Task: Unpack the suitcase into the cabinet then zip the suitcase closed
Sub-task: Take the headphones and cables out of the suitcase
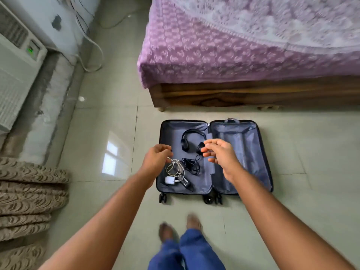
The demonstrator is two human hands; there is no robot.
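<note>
A dark suitcase (241,145) lies open flat on the floor in front of the bed. Its left half holds black headphones (191,140), a coiled white cable (174,168), a tangled black cable (191,164), a white charger (169,180) and a small dark item (185,183). The right half shows only grey lining. My left hand (157,155) hangs above the left half's edge, fingers loosely curled, holding nothing. My right hand (219,152) hovers over the hinge, fingers relaxed and spread, with nothing in it. No cabinet is in view.
A bed with a purple cover (243,45) and wooden base stands right behind the suitcase. An air cooler (15,71) is at the left wall, folded patterned blankets (29,195) lie at the lower left. My feet (181,228) stand on the tiled floor before the suitcase.
</note>
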